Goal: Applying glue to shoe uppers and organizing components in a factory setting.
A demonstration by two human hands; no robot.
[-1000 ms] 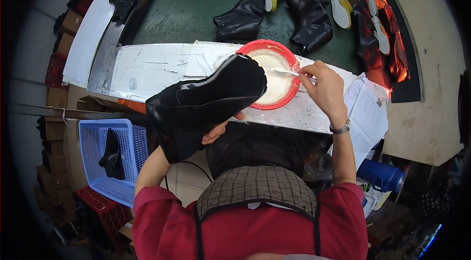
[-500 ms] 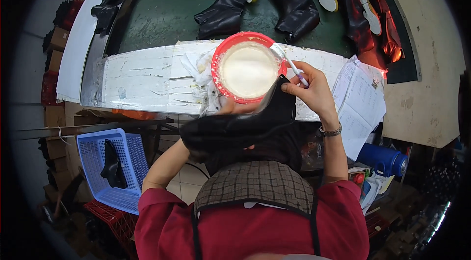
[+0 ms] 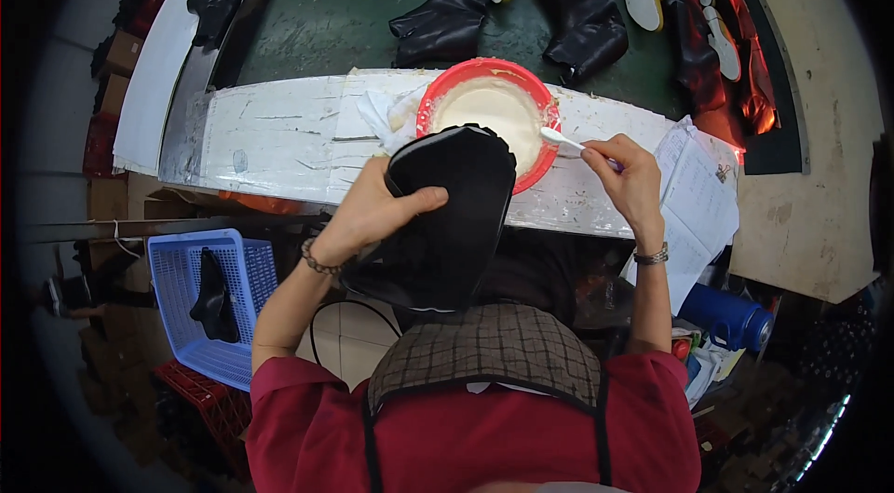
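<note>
Just swung the black, leather-look boot point(image 3: 466, 232) around in my left hand point(image 3: 374, 210), near the round red plastic bowl point(image 3: 428, 104); right hand point(image 3: 629, 178) pinches a white toothbrush point(image 3: 564, 140), back at the rim, so likely between strokes.

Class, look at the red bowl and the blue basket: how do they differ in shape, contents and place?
The red bowl is round, while the blue basket is roughly rectangular. The bowl holds a cream-coloured substance; the basket holds a black boot-shaped piece. The bowl sits on the white worktop, whereas the basket stands off it, to the person's left. Both are open-topped containers.
</note>
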